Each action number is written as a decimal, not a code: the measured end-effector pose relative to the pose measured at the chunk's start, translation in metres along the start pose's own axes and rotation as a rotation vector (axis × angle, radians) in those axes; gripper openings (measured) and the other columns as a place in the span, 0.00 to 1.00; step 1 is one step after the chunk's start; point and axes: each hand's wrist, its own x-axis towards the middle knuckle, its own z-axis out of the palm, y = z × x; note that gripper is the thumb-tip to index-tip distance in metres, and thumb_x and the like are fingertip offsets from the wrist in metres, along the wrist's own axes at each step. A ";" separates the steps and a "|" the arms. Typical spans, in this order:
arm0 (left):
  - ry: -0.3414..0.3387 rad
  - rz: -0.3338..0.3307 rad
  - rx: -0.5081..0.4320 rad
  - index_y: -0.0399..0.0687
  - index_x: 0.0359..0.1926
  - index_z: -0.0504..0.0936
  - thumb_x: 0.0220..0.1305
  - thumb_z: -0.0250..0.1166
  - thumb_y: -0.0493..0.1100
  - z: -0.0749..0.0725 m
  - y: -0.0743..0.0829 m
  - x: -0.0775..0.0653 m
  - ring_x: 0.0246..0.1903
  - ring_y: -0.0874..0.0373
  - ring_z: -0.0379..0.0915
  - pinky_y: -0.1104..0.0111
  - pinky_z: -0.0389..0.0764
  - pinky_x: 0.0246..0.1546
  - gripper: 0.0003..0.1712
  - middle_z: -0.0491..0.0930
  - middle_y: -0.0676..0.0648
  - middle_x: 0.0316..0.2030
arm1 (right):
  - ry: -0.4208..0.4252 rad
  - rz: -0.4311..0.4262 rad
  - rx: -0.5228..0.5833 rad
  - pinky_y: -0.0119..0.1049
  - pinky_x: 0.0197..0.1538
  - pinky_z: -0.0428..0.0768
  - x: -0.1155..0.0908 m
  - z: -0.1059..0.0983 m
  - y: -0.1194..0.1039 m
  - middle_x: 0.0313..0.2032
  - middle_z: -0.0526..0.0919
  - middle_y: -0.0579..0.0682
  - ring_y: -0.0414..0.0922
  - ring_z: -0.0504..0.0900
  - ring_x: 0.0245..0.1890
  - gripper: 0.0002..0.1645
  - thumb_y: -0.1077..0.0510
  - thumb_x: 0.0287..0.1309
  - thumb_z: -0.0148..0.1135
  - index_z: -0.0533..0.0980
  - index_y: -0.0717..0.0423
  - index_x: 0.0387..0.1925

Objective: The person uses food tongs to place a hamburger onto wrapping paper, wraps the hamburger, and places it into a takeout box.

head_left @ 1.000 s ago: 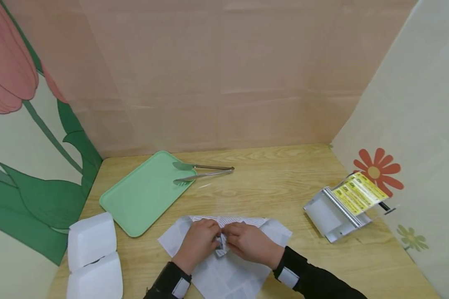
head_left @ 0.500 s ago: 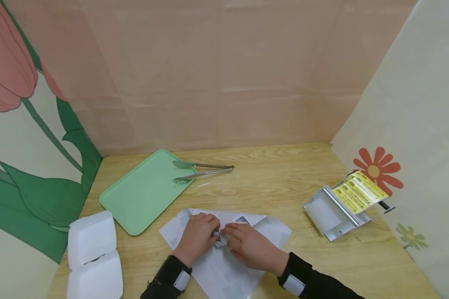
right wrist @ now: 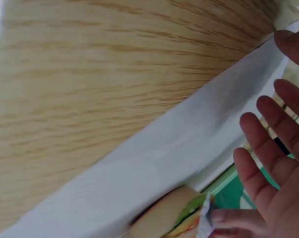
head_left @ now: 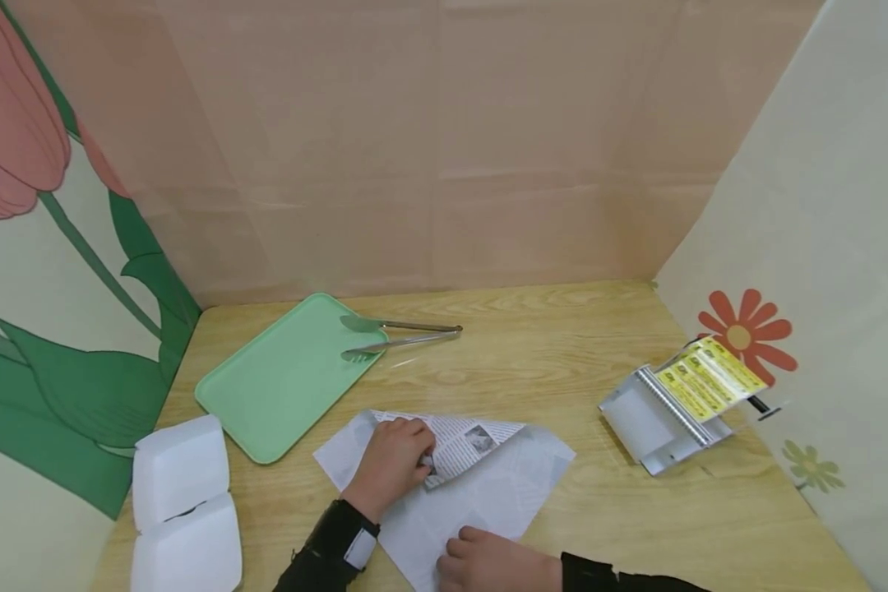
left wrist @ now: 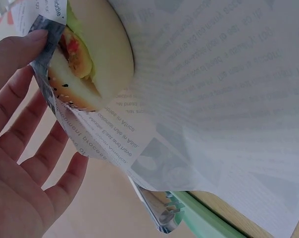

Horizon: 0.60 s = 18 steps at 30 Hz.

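Observation:
A sheet of newsprint-patterned wrapping paper [head_left: 503, 489] lies on the table, its far edge folded over toward the person. Inside that fold is a burger [left wrist: 107, 52] in a seeded bun with lettuce, hidden from the head camera. My left hand [head_left: 390, 464] pinches the folded paper at the burger's edge, thumb in front and fingers behind. Near the sheet's front corner is my right hand [head_left: 492, 561]. In the right wrist view its fingers [right wrist: 263, 144] are spread and relaxed, with the thumb right at the paper's edge.
A green tray [head_left: 274, 395] lies at the back left, with metal tongs [head_left: 414, 338] resting across its right edge. An opened white foam box [head_left: 185, 493] stands at the left. On the right is a metal dispenser [head_left: 659, 423] with a yellow label, close to the side wall.
My right hand has left the folded edge beside the left hand and moved down to the front of the paper. The left hand keeps its hold; more of the printed flap now shows.

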 end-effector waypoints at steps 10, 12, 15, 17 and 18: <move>-0.010 0.009 0.004 0.57 0.19 0.70 0.41 0.76 0.47 0.004 -0.002 0.001 0.33 0.60 0.72 0.65 0.71 0.34 0.19 0.77 0.57 0.33 | -0.118 0.000 0.089 0.16 0.32 0.58 0.010 0.000 -0.005 0.33 0.74 0.30 0.24 0.65 0.28 0.14 0.39 0.67 0.46 0.74 0.38 0.43; -0.011 0.005 0.005 0.57 0.19 0.70 0.41 0.76 0.47 0.004 -0.002 0.001 0.33 0.60 0.72 0.65 0.71 0.34 0.19 0.77 0.57 0.33 | -0.142 0.006 0.051 0.18 0.32 0.59 0.010 0.002 -0.007 0.35 0.74 0.30 0.25 0.66 0.30 0.15 0.38 0.66 0.45 0.73 0.37 0.45; -0.020 0.000 0.012 0.58 0.19 0.70 0.43 0.75 0.47 0.003 -0.002 0.001 0.33 0.60 0.72 0.65 0.71 0.34 0.19 0.77 0.57 0.33 | -0.171 0.046 0.032 0.19 0.31 0.59 0.009 0.006 -0.008 0.37 0.73 0.31 0.26 0.66 0.30 0.16 0.37 0.66 0.45 0.72 0.37 0.45; -0.022 -0.001 0.016 0.58 0.19 0.70 0.43 0.75 0.47 0.002 -0.002 0.001 0.33 0.60 0.72 0.65 0.71 0.34 0.19 0.77 0.57 0.33 | -0.179 0.056 -0.013 0.21 0.29 0.58 0.009 0.008 -0.008 0.37 0.71 0.32 0.27 0.64 0.29 0.16 0.37 0.66 0.43 0.70 0.36 0.47; -0.025 -0.001 0.017 0.58 0.19 0.69 0.43 0.75 0.47 0.003 -0.003 0.001 0.33 0.60 0.72 0.65 0.71 0.34 0.19 0.76 0.57 0.33 | -0.181 0.062 -0.026 0.22 0.29 0.57 0.008 0.010 -0.008 0.37 0.70 0.33 0.28 0.63 0.28 0.17 0.36 0.67 0.42 0.69 0.36 0.48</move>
